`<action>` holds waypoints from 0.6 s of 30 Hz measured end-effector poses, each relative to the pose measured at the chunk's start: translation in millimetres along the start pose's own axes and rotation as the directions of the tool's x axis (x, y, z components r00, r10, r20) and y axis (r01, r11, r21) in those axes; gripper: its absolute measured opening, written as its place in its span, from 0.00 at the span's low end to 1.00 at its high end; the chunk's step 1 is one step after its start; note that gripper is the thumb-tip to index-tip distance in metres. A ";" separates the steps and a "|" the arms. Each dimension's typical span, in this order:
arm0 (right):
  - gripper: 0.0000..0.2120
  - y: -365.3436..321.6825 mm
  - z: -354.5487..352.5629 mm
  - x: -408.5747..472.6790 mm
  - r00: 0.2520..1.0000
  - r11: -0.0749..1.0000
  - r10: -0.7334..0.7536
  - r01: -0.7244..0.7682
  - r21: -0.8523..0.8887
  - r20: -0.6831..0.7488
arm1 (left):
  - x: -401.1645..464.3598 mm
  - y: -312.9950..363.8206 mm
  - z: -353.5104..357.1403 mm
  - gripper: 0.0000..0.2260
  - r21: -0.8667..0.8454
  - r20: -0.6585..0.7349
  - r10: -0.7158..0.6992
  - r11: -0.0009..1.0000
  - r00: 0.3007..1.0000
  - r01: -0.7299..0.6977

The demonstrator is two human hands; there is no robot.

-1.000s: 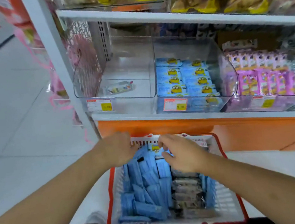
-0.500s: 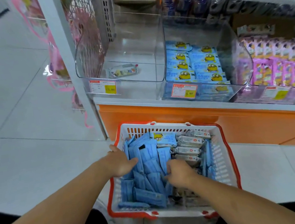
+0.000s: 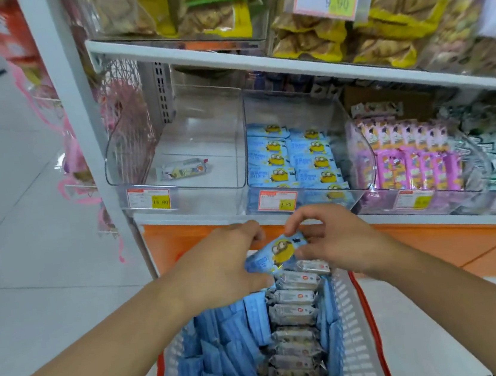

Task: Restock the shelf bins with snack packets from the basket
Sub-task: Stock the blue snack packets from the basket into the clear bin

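Above the basket (image 3: 354, 315), left hand (image 3: 219, 269) and right hand (image 3: 337, 239) pinch one blue packet (image 3: 275, 254) below the half-filled middle bin (image 3: 296, 157)

Both hands are now up out of the basket (image 3: 355, 324) and hold one blue packet (image 3: 275, 253) between them above its far end. Half a second ago the left hand (image 3: 219, 269) and right hand (image 3: 337, 239) were down among the packets, holding nothing raised.
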State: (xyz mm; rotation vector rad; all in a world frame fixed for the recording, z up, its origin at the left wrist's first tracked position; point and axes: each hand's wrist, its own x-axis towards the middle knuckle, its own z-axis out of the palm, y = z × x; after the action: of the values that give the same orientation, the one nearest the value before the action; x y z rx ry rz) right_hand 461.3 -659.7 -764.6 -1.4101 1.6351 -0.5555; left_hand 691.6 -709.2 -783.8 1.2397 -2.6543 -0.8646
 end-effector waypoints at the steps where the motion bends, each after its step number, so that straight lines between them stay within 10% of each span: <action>1: 0.14 -3.8 -5.8 -3.9 0.999 0.999 -0.028 0.029 0.038 -0.027 | 2.2 8.6 -0.6 0.24 0.010 -0.038 0.025 1.000 0.999 -0.024; 12: 0.11 1.1 -75.1 13.0 0.914 0.974 -0.134 0.192 0.118 -0.383 | 66.5 50.3 -38.2 0.19 0.238 -0.221 0.120 0.969 0.968 -0.066; 15: 0.20 21.1 -117.5 30.2 0.828 0.987 -0.158 0.115 -0.113 -0.537 | 110.0 61.6 -57.0 0.18 0.285 -0.246 0.119 0.958 0.962 -0.045; 18: 0.30 46.5 -136.2 43.5 0.892 0.966 -0.143 0.032 -0.255 -0.428 | 166.5 66.7 -65.9 0.16 0.302 -0.258 0.117 0.953 0.959 -0.035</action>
State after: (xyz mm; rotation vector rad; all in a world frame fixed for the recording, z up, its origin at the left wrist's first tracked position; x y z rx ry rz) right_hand 323.5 -716.9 -746.0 -1.6258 2.0651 -0.7987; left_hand 555.3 -826.4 -719.2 1.1988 -2.6447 -0.2640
